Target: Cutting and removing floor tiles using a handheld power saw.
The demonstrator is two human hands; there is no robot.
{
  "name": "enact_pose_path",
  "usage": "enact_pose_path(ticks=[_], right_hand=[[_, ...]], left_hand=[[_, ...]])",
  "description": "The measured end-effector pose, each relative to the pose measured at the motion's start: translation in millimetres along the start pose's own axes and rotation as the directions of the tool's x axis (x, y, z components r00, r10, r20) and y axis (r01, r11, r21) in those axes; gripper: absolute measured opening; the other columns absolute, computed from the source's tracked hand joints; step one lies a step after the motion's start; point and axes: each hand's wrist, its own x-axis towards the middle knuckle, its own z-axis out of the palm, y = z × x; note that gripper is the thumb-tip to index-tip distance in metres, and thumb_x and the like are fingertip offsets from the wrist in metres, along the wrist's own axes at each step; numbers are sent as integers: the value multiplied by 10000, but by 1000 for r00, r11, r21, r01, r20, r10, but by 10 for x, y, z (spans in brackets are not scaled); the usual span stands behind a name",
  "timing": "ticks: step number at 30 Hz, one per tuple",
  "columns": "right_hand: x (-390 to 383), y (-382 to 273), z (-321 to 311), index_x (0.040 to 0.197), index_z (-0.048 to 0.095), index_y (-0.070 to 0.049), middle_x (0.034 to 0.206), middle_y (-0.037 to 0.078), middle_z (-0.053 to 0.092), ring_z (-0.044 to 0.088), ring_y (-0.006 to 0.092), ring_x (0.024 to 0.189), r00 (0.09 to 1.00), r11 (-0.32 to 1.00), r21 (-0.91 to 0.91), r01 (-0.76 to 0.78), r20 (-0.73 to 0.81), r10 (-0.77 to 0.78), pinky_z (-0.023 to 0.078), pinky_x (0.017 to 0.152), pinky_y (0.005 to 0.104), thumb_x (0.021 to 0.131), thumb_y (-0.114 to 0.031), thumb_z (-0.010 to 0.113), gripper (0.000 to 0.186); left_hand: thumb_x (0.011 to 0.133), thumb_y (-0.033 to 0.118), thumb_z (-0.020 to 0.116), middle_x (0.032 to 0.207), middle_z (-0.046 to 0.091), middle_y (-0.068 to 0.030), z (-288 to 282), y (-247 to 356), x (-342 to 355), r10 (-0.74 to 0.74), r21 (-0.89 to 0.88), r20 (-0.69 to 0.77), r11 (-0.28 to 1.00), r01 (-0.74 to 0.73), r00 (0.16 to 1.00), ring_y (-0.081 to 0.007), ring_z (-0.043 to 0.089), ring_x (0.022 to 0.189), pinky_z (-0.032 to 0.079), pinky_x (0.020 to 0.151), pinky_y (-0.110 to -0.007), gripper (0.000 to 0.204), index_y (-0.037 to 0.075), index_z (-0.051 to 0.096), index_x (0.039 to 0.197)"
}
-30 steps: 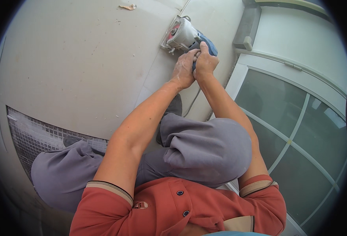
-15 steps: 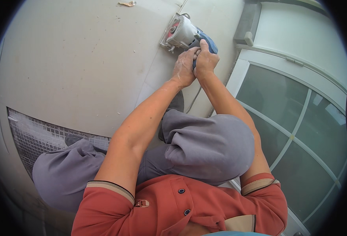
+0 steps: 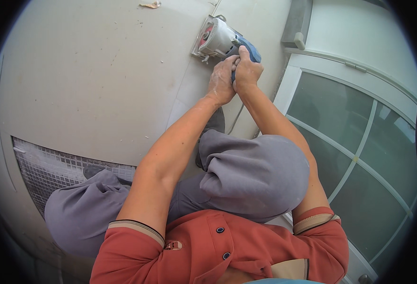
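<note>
A handheld cutter [image 3: 220, 40] with a pale guard, red blade area, metal base plate and blue body rests on a large pale board [image 3: 85, 80], beside a faint line across it. My left hand [image 3: 221, 78] is closed round the tool's lower part, its fingers dusty with pale powder. Close beside it, my right hand [image 3: 247, 71] grips the blue handle, thumb on top. The blade's edge is hidden by the base and guard. A dark cord [image 3: 235, 120] trails down from beneath my hands.
My bent grey-trousered knees [image 3: 253, 175] and dark shoe lie below the tool. At left, an opening shows a grey square-gridded surface [image 3: 43, 170]. At right stands a white-framed door [image 3: 331, 109] with frosted panes, a grey metal piece [image 3: 298, 23] above it. A scrap [image 3: 150, 4] lies on the board.
The view has shifted slightly, so the board, tool and door sit a little differently in the picture. Both my hands keep the same grip, and the tool has barely moved on the board.
</note>
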Motion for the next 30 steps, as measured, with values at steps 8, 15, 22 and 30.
enact_pose_path(ticks=[8, 15, 22, 30], right_hand=[[-1, -14, -10, 633, 578, -48, 567, 29, 547, 493, 122, 448, 1000, 1000, -31, -3, 7, 3, 382, 431, 283, 899, -156, 666, 300], [-47, -98, 7, 637, 588, -54, 573, 24, 558, 490, 112, 458, 1000, 995, -98, 10, -13, -11, 374, 445, 274, 889, -162, 671, 287], [-225, 29, -98, 696, 635, -24, 595, 23, 582, 520, 109, 462, 999, 1000, -26, 2, -42, -3, 402, 430, 279, 872, -159, 685, 228], [-233, 38, 6, 657, 597, -46, 580, 25, 563, 508, 114, 460, 996, 998, -32, 62, -56, -64, 395, 439, 270, 877, -164, 691, 267]], left_hand=[[805, 139, 688, 1186, 593, -215, 17, -28, 5, 53, 6, -14, 999, -53, 999, -430, 543, 1099, 436, 931, -478, 556, 48, 456, 1302], [793, 98, 667, 1169, 586, -168, 23, -10, -83, -15, -14, 32, 1000, 15, 999, -400, 516, 1123, 382, 1004, -468, 567, 91, 435, 1311], [804, 119, 664, 1127, 599, -191, -43, 20, -78, -54, -50, 74, 997, 58, 996, -412, 532, 1078, 428, 916, -492, 532, 75, 443, 1286], [795, 130, 678, 1143, 596, -181, -67, -53, -162, 22, -81, 34, 997, -19, 999, -420, 522, 1077, 424, 915, -492, 553, 88, 443, 1294]])
